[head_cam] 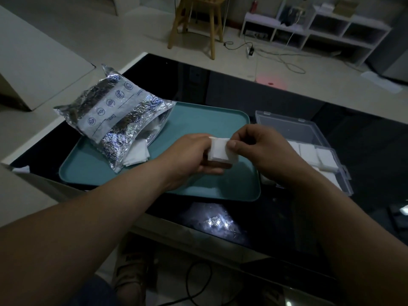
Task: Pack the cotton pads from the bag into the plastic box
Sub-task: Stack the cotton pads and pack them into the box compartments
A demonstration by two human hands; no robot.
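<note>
A small stack of white square cotton pads (218,151) is held above the teal tray (198,120). My left hand (194,155) grips the stack from below and behind. My right hand (258,146) pinches its right edge with thumb and fingers. The silver foil bag (114,120) lies on the tray's left side, its mouth facing right, with more pads (138,154) spilling out. The clear plastic box (309,146) stands open to the right of the tray, with pads (318,157) laid in its near half.
The tray and box sit on a glossy black table (276,217) with a pale border. A loose pad (22,169) lies at the table's left edge. A wooden stool (198,23) and white shelving (320,29) stand on the floor beyond.
</note>
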